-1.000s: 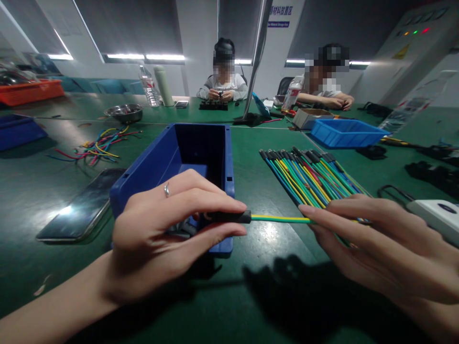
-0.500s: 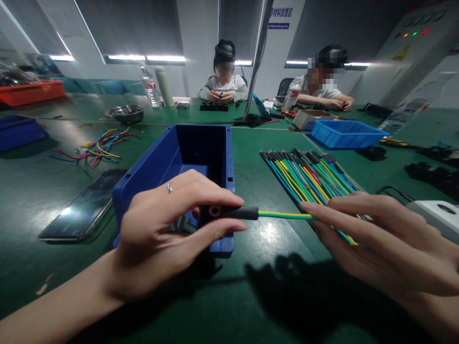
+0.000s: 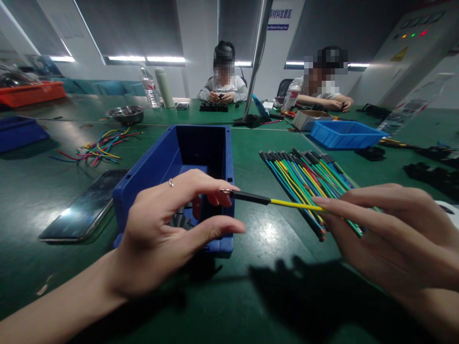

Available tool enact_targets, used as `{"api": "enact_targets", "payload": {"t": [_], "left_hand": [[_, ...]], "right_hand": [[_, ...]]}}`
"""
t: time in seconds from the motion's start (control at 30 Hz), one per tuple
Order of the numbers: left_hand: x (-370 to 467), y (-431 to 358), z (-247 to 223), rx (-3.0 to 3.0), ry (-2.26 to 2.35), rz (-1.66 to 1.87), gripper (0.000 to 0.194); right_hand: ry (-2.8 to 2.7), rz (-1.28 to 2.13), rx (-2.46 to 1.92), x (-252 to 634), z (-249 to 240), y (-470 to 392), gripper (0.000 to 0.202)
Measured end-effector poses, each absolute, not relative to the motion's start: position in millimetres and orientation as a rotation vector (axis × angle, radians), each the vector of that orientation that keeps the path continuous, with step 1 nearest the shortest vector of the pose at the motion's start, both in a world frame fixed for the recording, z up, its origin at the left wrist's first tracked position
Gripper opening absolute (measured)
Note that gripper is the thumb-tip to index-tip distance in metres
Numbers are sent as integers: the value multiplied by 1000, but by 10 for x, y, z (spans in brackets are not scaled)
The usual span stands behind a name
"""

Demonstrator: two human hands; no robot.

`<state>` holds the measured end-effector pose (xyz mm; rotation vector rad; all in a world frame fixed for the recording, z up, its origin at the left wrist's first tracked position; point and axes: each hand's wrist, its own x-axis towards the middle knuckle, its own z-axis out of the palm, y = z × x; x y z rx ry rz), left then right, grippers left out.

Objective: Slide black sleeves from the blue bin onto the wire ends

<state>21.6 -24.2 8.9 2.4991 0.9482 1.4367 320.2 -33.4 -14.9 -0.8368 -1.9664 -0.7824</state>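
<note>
A yellow-green wire (image 3: 290,204) with a black sleeve (image 3: 251,196) and a metal ring lug at its left end stretches between my hands. My right hand (image 3: 390,229) pinches the wire between thumb and fingers. At the lug, the fingertips of my left hand (image 3: 165,224) touch or nearly touch the metal, while its thumb stands well apart below. That hand is open in front of the blue bin (image 3: 143,167), which has black sleeve pieces (image 3: 181,220) in its bottom. Beyond my right hand lies a row of sleeved wires (image 3: 304,174) in several colours.
Left of the bin lie a phone (image 3: 84,208) and a tangle of loose wires (image 3: 102,145). A metal bowl (image 3: 125,114) stands farther back. To the right are a light blue tray (image 3: 349,134) and a cardboard box (image 3: 311,119). Two people sit across the green table.
My left thumb has come away from the black sleeve, which was pinched before. The sleeved wire has tilted, its lug end rising, and its yellow side now shows. My right hand moved slightly.
</note>
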Motion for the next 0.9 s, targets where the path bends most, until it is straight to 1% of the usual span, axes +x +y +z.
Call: {"api": "enact_targets", "payload": {"t": [0.13, 0.2, 0.43, 0.53, 0.63, 0.73, 0.9], "left_hand": [[206, -244, 95, 2544, 958, 1412, 23], [192, -250, 92, 2540, 958, 1419, 22], [204, -259, 88, 2533, 909, 1462, 13], [214, -256, 82, 2511, 913, 1466, 12], [217, -245, 80, 2517, 934, 1472, 12], [221, -238, 85, 2540, 975, 1457, 12], [219, -247, 93, 2593, 1058, 1486, 15]], "right_hand": [[-1990, -765, -814, 3178, -119, -332, 42], [-1983, -784, -788, 3177, -106, -332, 46], [-2009, -806, -694, 3240, -107, -297, 47], [-2031, -824, -706, 3221, -93, -272, 38], [-2097, -738, -687, 3187, -80, -255, 27], [-2162, -655, -669, 3174, -83, -245, 20], [-2193, -676, -702, 3176, -82, -234, 12]]}}
